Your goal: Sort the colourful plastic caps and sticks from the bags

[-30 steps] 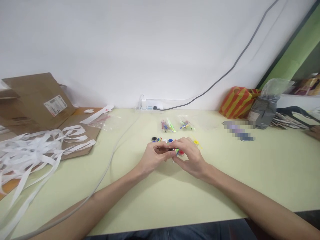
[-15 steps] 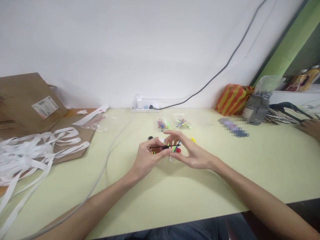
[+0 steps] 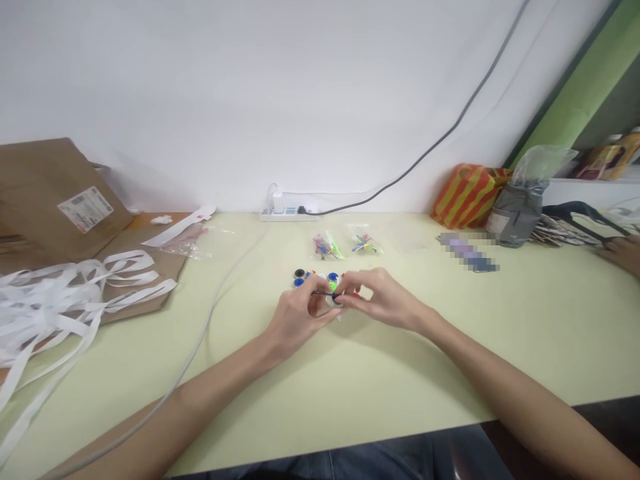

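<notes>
A thin black plastic piece (image 3: 323, 293) spans the gap between my two hands, just above the table. The fingers of my left hand (image 3: 300, 310) are closed around its left end. My right hand (image 3: 377, 300) pinches near its right end, where the fingers hide part of it. Behind my fingers lie small coloured parts, among them a black disc (image 3: 299, 273), a blue disc (image 3: 299, 283), another blue disc (image 3: 333, 276) and a green part (image 3: 333, 286). A pale tip (image 3: 339, 318) shows below my fingertips.
Two clear bags of coloured parts (image 3: 327, 247) lie farther back. At the wall is a power strip (image 3: 285, 215). White straps (image 3: 60, 307) and cardboard (image 3: 55, 200) fill the left; a phone (image 3: 467, 253) and striped bag (image 3: 463, 197) stand right. Another person's hand (image 3: 623, 250) is at the far right.
My right hand has closed in toward the left, its fingers now pinching near the black piece. More coloured discs show behind my hands.
</notes>
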### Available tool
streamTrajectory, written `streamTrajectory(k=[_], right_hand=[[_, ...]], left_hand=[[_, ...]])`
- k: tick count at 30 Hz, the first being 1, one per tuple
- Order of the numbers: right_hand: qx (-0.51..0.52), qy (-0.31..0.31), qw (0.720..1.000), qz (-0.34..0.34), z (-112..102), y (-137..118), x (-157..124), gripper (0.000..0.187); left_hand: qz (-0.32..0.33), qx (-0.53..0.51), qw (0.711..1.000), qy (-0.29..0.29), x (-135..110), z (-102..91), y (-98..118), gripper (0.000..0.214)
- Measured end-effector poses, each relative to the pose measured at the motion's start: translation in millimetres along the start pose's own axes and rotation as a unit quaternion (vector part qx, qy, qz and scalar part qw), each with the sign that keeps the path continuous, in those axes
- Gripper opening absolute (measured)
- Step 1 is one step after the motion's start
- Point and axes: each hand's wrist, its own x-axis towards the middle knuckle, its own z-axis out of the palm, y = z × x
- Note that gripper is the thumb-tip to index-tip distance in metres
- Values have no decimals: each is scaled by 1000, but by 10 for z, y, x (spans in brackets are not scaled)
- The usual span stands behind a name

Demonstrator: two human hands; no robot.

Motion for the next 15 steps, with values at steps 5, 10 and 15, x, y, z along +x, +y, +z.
streamTrajectory(k=[5,10,15], right_hand=[[-170,155,960,157,-463,437,-13,10],[-333,1,847,415,-612,855,-98,7],[-358,-55,831,422,-634,777,-148,12]], left_hand=[[44,76,996,-1,35,-85,-22,41],[90,135,987,1,92,-141,-111,24],[121,137,983,-25,109,-146,-140,27]])
